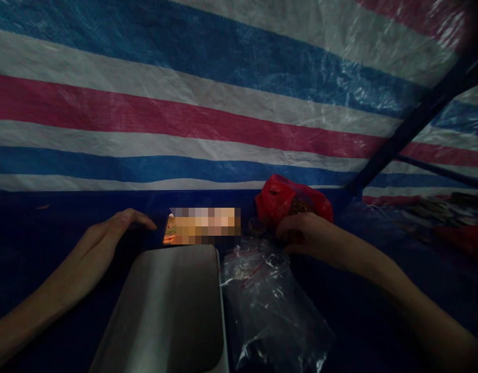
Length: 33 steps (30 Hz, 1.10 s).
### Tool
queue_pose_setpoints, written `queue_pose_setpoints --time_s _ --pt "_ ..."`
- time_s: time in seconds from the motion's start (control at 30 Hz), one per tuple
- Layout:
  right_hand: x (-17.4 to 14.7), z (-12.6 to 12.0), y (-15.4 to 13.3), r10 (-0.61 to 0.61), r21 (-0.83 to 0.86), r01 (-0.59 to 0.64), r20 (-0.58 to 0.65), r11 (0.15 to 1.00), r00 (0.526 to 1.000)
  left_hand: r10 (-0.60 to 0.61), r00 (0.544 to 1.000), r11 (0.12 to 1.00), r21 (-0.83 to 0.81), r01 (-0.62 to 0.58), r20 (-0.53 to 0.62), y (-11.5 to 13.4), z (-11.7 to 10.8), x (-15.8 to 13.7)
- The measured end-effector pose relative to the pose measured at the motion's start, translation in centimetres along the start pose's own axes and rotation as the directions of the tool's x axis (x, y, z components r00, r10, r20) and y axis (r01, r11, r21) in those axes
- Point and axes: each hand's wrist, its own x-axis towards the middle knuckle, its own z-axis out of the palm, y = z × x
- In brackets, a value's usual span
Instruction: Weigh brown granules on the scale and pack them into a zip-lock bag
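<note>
My left hand (116, 230) rests on the dark blue surface, its fingers stretched out and holding nothing. Just right of its fingertips is a phone (202, 226) with a lit screen, largely blurred out. My right hand (303, 231) is at the front of a red plastic bag (275, 199), fingers curled inward; what they hold, if anything, is hidden. Brownish contents (299, 204) show in the bag's opening. Beside those fingers stands a small clear cup (257, 226) with something dark in it.
In front of me lies a flat, metal-topped slab like a digital scale (172, 311). Clear zip bags (270, 305) lie to its right. A striped tarp (184, 119) hangs behind, and a dark pole (409, 124) slants down at right. Unclear items (436, 212) pile up far right.
</note>
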Motion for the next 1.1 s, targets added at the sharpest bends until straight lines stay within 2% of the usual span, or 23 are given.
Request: queue_pose_setpoints --time_s 0.17,0.23,0.3,0.37,0.43,0.5,0.57,0.63,0.7,0.8,0.87,0.93,1.0,1.07,1.1 --pt "0.3 0.8 -0.3 -0.150 -0.086 0.149 -0.007 0.985 0.989 -0.015 1.000 1.000 0.007 0.015 0.007 -0.4 0.0 0.2" --pt "0.4 0.8 -0.3 -0.178 -0.077 0.172 -0.075 0.982 0.981 -0.025 1.000 1.000 0.008 0.025 0.009 -0.7 0.0 0.3" --pt "0.5 0.7 -0.7 -0.171 -0.017 0.171 -0.216 0.985 0.961 -0.025 1.000 1.000 0.011 0.025 0.016 -0.9 -0.1 0.3" --pt "0.8 0.9 -1.4 -0.117 0.100 0.170 -0.401 0.980 0.909 -0.026 0.999 0.999 0.018 0.026 0.021 -1.0 -0.1 0.3" --pt "1.2 1.5 -2.3 -0.026 0.238 0.196 -0.570 0.951 0.821 -0.025 1.000 0.999 0.029 0.024 0.012 -1.0 0.0 0.3" --pt "1.6 2.1 -3.1 0.055 0.356 0.246 -0.657 0.901 0.752 -0.020 1.000 0.999 0.029 0.020 0.003 -1.1 0.0 0.3" --pt "2.0 2.6 -3.5 0.084 0.412 0.281 -0.675 0.867 0.733 -0.019 1.000 0.999 0.028 0.018 0.009 -1.0 0.1 0.4" --pt "2.2 2.7 -3.2 0.087 0.411 0.268 -0.667 0.871 0.740 -0.021 1.000 0.999 0.035 0.021 0.009 -0.8 0.1 0.3" --pt "2.1 2.3 -2.4 0.081 0.377 0.210 -0.626 0.902 0.776 -0.021 1.000 0.999 0.041 0.022 -0.010 -0.4 0.1 0.2" --pt "1.7 1.6 -1.0 0.009 0.278 0.115 -0.408 0.954 0.913 -0.004 1.000 0.999 0.036 0.005 -0.010 0.0 0.2 0.1" --pt "1.6 1.4 -0.5 -0.078 0.175 0.123 -0.244 0.977 0.967 0.011 1.000 0.999 0.033 -0.011 0.010 -0.1 0.1 0.1" --pt "1.6 1.4 -0.3 -0.151 0.087 0.166 -0.158 0.982 0.976 0.020 0.999 0.999 0.033 -0.021 0.028 -0.3 0.0 0.1" --pt "1.5 1.4 -0.4 -0.190 0.021 0.194 -0.137 0.981 0.972 0.023 0.999 0.999 0.037 -0.024 0.035 -0.4 -0.1 0.1" --pt "1.5 1.5 -0.9 -0.204 -0.018 0.204 -0.192 0.979 0.960 0.026 0.999 0.999 0.036 -0.027 0.036 -0.3 -0.2 0.0" --pt "1.4 1.5 -1.2 -0.205 -0.027 0.205 -0.257 0.978 0.944 0.028 0.999 0.999 0.031 -0.029 0.035 -0.3 -0.2 0.0"
